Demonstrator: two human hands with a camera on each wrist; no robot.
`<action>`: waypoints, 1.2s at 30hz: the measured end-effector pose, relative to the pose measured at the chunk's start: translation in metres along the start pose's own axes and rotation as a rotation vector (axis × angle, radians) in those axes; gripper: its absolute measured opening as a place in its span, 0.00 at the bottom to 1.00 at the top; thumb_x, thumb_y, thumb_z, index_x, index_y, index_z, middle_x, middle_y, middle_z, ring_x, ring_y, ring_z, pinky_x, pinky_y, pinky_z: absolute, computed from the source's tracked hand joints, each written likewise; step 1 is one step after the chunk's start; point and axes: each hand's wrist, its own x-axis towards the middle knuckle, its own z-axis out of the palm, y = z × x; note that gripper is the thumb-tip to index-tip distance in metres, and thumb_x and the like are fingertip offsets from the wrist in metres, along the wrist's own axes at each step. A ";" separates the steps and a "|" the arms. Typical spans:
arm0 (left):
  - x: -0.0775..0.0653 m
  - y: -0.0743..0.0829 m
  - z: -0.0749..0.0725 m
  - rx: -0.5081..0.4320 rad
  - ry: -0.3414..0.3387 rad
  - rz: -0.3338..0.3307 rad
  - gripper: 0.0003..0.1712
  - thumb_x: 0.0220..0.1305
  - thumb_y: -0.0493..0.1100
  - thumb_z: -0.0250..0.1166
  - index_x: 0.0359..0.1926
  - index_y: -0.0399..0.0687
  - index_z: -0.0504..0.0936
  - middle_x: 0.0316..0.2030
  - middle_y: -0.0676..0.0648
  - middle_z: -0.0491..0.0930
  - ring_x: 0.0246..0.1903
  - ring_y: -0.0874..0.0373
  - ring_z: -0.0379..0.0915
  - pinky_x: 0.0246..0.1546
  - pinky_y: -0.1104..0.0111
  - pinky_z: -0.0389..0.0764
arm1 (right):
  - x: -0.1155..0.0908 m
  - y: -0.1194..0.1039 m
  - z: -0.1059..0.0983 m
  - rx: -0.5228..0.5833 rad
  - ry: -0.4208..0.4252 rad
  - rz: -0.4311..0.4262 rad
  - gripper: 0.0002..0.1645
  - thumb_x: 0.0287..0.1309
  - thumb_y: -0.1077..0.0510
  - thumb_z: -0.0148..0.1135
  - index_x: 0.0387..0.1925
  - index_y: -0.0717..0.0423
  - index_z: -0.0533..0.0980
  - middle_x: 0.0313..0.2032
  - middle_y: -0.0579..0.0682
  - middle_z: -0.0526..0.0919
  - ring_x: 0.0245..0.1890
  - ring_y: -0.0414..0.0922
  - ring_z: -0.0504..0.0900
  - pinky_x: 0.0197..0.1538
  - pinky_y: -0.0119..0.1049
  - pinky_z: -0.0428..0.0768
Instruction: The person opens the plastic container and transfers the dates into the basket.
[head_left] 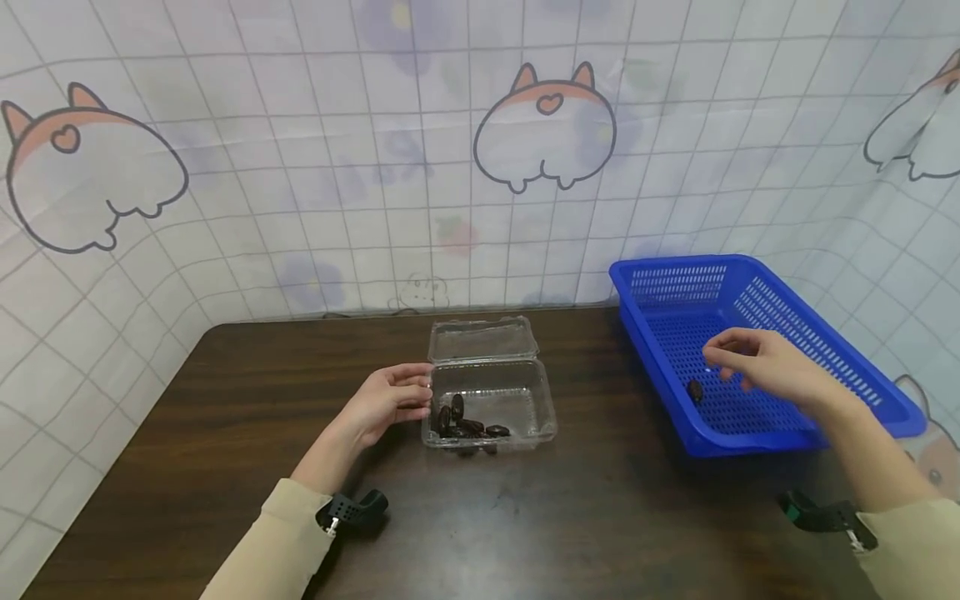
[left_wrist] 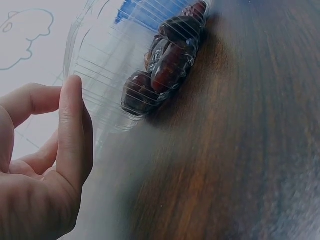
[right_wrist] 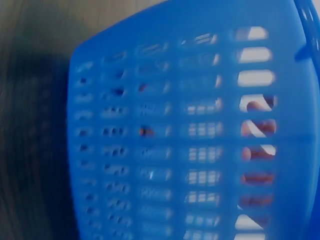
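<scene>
A clear plastic clamshell box (head_left: 491, 375) stands with its lid (head_left: 483, 340) raised behind it. Several dark, glossy dates (head_left: 471, 427) lie in its front left part; the left wrist view shows dates (left_wrist: 170, 65) through the ribbed wall. My left hand (head_left: 390, 402) rests its extended fingers against the box's left side. Over the blue basket (head_left: 637, 321) hovers my right hand (head_left: 765, 364), fingers loosely curled and nothing visible between them. One date (head_left: 695, 391) lies in the basket below it. In the right wrist view, fingers (right_wrist: 257, 178) show through the slots.
A dark wooden table (head_left: 262, 417) carries both containers, the basket at the right. Behind them hangs a white gridded cloth (head_left: 337, 167) with cartoon animal prints. Each sleeve cuff has a black band (head_left: 356, 508) at the wrist.
</scene>
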 end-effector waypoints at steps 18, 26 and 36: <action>0.001 0.002 0.001 -0.017 0.000 -0.013 0.30 0.69 0.27 0.62 0.71 0.33 0.69 0.46 0.43 0.76 0.33 0.58 0.81 0.40 0.66 0.88 | 0.029 -0.081 0.033 0.051 -0.043 -0.179 0.17 0.75 0.48 0.60 0.53 0.56 0.78 0.37 0.57 0.82 0.35 0.55 0.79 0.33 0.41 0.82; 0.002 0.003 0.001 -0.016 0.000 -0.011 0.30 0.70 0.27 0.62 0.71 0.33 0.69 0.46 0.44 0.76 0.34 0.58 0.81 0.39 0.66 0.88 | 0.044 -0.106 0.056 0.042 -0.137 -0.214 0.16 0.74 0.49 0.61 0.54 0.55 0.79 0.39 0.53 0.84 0.37 0.51 0.81 0.33 0.42 0.83; 0.002 0.003 0.002 -0.036 0.003 -0.019 0.30 0.69 0.27 0.62 0.71 0.34 0.70 0.46 0.44 0.76 0.33 0.59 0.81 0.39 0.66 0.88 | 0.061 -0.120 0.083 0.101 -0.234 -0.243 0.14 0.73 0.51 0.62 0.52 0.55 0.80 0.41 0.52 0.85 0.36 0.51 0.81 0.30 0.40 0.80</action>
